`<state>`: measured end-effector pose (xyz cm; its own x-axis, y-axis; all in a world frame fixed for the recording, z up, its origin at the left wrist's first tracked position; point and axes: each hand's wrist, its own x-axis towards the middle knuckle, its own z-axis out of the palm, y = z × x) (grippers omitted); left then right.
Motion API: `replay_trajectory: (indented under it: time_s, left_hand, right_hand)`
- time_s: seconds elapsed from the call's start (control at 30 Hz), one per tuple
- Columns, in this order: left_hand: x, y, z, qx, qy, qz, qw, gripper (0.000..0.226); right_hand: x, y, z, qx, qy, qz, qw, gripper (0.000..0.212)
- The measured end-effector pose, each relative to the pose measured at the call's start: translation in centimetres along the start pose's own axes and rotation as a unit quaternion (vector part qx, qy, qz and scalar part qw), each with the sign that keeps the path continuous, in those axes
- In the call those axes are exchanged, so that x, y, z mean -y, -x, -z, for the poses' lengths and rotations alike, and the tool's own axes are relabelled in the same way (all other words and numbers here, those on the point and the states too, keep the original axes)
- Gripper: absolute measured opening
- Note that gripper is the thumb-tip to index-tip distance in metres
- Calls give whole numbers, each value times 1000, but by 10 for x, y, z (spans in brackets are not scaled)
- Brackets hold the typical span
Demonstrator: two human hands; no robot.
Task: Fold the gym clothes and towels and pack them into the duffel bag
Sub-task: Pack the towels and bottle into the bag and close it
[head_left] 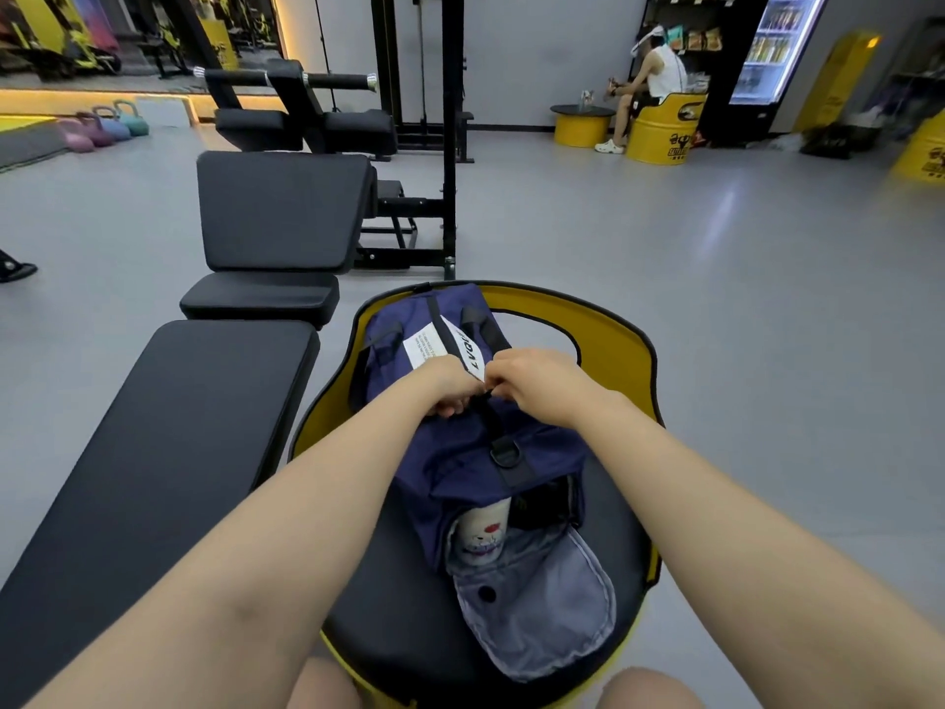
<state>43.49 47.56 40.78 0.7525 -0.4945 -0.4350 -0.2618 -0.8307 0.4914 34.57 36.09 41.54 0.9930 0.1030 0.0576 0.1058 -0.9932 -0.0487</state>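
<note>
A navy duffel bag [460, 452] lies on a yellow barrel seat [603, 330] with a black cushion. My left hand [450, 386] and my right hand [532, 381] meet on top of the bag at its middle, both with curled fingers gripping the bag's black top strap or zipper; which one is hidden by the fingers. The bag's near end pocket [537, 601] hangs open with its grey lining showing. A white cup with a drawing [483, 534] and a dark item sit inside that pocket. No loose clothes or towels show.
A long black gym bench [153, 452] stands to the left, with more padded benches and a black rack [450, 145] behind it. Kettlebells [102, 127] line the far left. A person sits on a yellow barrel [659, 130] far right, near a drinks fridge.
</note>
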Motion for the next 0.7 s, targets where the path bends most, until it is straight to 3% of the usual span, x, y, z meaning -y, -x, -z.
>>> replay_trajectory:
  time_s: [0.2,0.37,0.53,0.7]
  left_hand:
    - [4,0,-20,-171,27,-31,984,23]
    - [13,6,-35,-177,37,-56,982,37]
    - [24,25,-44,-182,38,-117,976,29]
    - [30,58,-66,-190,4,-181,965,23]
  right_hand:
    - [0,32,1,1,34,13,999,13]
    - [4,56,-4,1,20,-6,1000,10]
    - [14,69,-11,-14,15,-37,999,13]
    - [20,92,-23,-27,-32,-87,995,28]
